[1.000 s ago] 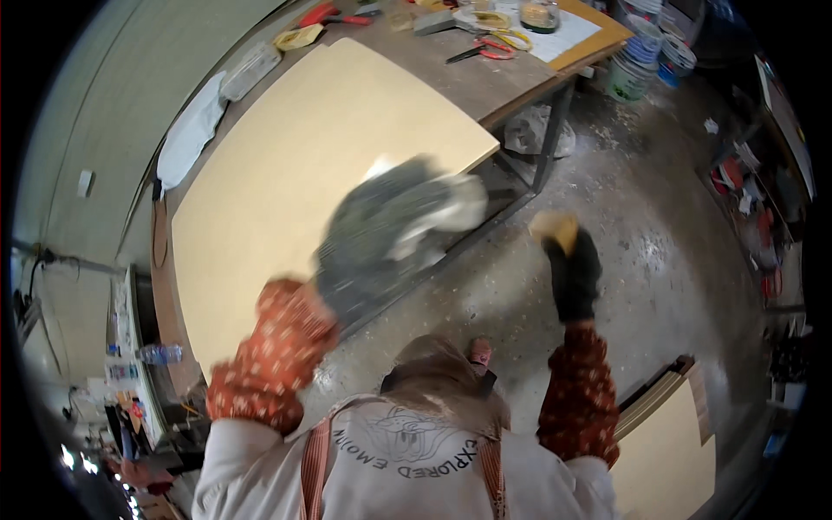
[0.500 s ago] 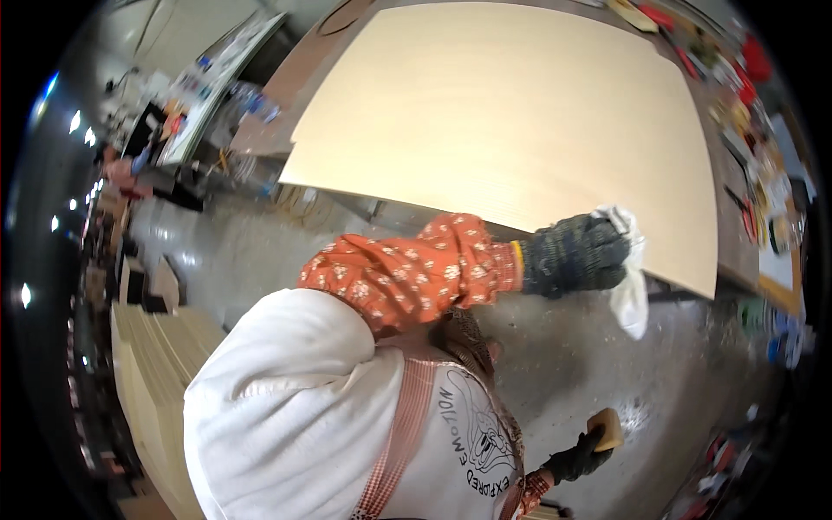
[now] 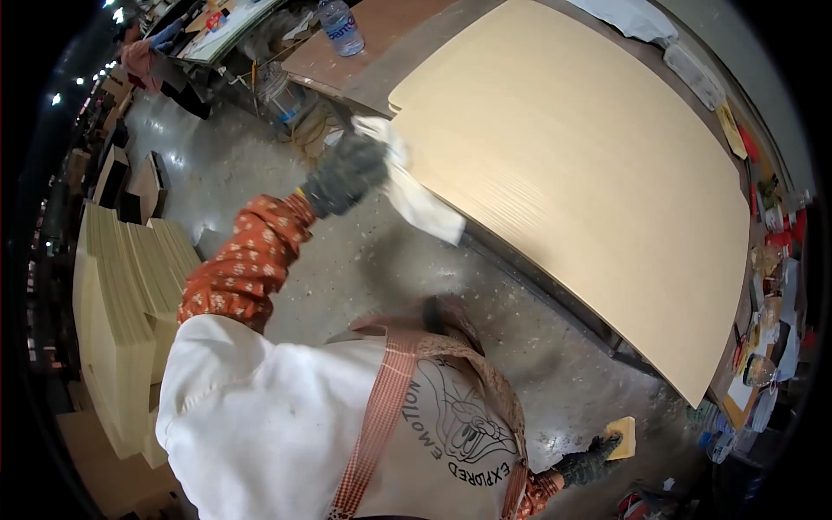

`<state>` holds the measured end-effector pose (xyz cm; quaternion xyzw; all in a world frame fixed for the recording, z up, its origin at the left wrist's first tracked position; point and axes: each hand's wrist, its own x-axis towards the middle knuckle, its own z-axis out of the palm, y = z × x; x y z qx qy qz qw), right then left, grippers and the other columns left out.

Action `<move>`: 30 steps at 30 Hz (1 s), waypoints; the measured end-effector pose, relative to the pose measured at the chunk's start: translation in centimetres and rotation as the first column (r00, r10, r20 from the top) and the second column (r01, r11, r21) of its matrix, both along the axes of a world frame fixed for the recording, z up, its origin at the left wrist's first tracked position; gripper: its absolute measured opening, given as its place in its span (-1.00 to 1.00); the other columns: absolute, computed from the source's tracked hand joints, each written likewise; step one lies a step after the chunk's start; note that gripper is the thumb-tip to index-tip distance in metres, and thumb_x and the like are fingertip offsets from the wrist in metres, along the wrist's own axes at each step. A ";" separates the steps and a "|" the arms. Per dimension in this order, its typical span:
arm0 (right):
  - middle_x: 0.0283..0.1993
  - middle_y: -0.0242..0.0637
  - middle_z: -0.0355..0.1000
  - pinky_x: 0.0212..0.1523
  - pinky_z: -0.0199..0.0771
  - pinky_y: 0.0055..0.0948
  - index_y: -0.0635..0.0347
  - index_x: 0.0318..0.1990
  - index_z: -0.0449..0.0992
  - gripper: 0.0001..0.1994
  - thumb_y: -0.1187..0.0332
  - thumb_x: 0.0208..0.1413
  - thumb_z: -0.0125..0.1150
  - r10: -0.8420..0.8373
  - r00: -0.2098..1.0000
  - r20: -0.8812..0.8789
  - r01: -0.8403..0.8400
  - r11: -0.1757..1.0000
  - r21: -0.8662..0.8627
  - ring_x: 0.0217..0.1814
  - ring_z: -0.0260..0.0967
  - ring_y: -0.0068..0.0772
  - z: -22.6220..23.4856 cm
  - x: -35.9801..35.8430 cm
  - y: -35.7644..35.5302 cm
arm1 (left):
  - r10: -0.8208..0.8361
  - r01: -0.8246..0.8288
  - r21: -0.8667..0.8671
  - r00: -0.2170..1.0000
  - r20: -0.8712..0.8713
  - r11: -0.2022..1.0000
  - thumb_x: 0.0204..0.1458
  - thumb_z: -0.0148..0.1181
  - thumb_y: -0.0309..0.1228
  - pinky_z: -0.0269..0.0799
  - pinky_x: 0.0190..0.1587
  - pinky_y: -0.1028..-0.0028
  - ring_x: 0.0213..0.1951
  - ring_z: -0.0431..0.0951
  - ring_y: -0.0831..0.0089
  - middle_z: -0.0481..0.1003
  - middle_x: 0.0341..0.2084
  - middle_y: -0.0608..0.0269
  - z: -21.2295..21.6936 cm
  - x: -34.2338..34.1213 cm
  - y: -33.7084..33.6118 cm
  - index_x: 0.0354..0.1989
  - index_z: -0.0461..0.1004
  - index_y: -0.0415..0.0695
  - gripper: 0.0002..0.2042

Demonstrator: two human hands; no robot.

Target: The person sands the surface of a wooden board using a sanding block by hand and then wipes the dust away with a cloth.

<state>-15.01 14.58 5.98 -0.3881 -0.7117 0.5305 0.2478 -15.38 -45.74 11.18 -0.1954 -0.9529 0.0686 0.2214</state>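
In my left hand, which wears a dark knit glove, is a white cloth. The hand is closed on it at the near left corner of a large pale wooden board, and the cloth's loose end hangs along the board's near edge. Whether the cloth touches the board's face I cannot tell. Low on the right, away from the board, my gloved right hand grips a yellow block. Its fingertips are partly hidden behind the block.
A worktable carries the board, with a water bottle on its left part. Tools and small items crowd its right edge. Stacked panels stand on the floor at my left. Farther off, a person is beside another table.
My left hand has swept left with the cloth, from the board's near right part to its near left corner. My view has turned. The right hand still holds the yellow block.
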 end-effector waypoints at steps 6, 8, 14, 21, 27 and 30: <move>-0.06 -0.08 0.40 -0.08 0.49 -0.48 0.41 0.08 0.32 -0.53 0.25 0.12 0.17 -0.045 0.994 -0.102 0.036 0.995 -0.092 -0.12 0.42 -0.33 -0.8 1.6 -1.4 | 0.691 -0.563 0.582 0.723 0.002 0.587 -0.07 0.14 -0.42 0.40 -0.09 0.32 -0.17 0.50 0.25 0.49 -0.24 0.10 -0.2 4.6 -11.9 -0.14 0.43 -0.14 -0.73; -0.04 -0.08 0.39 -0.07 0.47 -0.47 0.41 0.08 0.32 -0.54 0.26 0.12 0.17 -0.115 0.986 -0.122 0.101 0.988 -0.116 -0.10 0.41 -0.32 -1.1 1.8 -1.6 | 0.717 -0.405 0.750 0.685 -0.132 0.524 0.00 0.10 -0.37 0.38 -0.07 0.30 -0.12 0.48 0.25 0.47 -0.21 0.09 1.1 4.0 -9.3 -0.13 0.42 -0.14 -0.75; 0.02 0.00 0.35 -0.01 0.44 -0.42 0.44 0.09 0.29 -0.53 0.29 0.12 0.16 0.066 0.966 -0.249 -0.100 0.987 -0.124 -0.05 0.38 -0.25 -0.4 1.2 -1.8 | 0.040 -0.027 0.713 0.999 -0.001 0.701 -0.07 0.14 -0.39 0.26 0.11 0.20 -0.01 0.36 0.18 0.38 -0.14 0.13 -3.0 0.4 4.6 -0.13 0.42 -0.06 -0.73; 0.06 -0.08 0.33 -0.02 0.43 -0.40 0.33 0.13 0.26 -0.51 0.24 0.12 0.16 0.029 0.992 -0.121 -0.033 0.999 -0.035 -0.01 0.34 -0.20 4.6 1.6 -3.5 | 0.035 0.043 0.304 0.968 -0.248 0.952 -0.07 0.18 -0.37 0.21 0.12 0.18 -0.01 0.36 0.13 0.37 -0.09 0.17 -4.9 0.9 -1.8 -0.09 0.43 -0.13 -0.68; -0.07 -0.19 0.40 -0.24 0.46 -0.32 0.22 0.02 0.36 -0.54 0.10 0.06 0.22 0.041 0.981 -0.192 -0.103 0.938 -0.330 -0.14 0.36 -0.27 7.9 4.0 -7.6 | 0.569 -0.116 0.812 0.769 -0.292 0.573 -0.09 0.17 -0.52 0.27 0.04 0.34 -0.06 0.38 0.25 0.41 -0.15 0.05 -5.5 3.6 -8.5 -0.07 0.37 -0.26 -0.65; -0.21 -0.33 0.42 -0.30 0.44 -0.48 0.24 0.00 0.37 -0.55 0.20 0.01 0.28 0.116 0.974 -0.195 -0.116 0.993 0.010 -0.31 0.38 -0.49 8.6 3.1 -10.7 | 0.523 -0.045 0.728 0.726 -0.446 0.684 -0.03 0.05 -0.58 0.33 0.01 0.25 -0.07 0.45 0.10 0.43 -0.11 -0.05 -1.4 3.4 -2.2 -0.09 0.40 -0.33 -0.72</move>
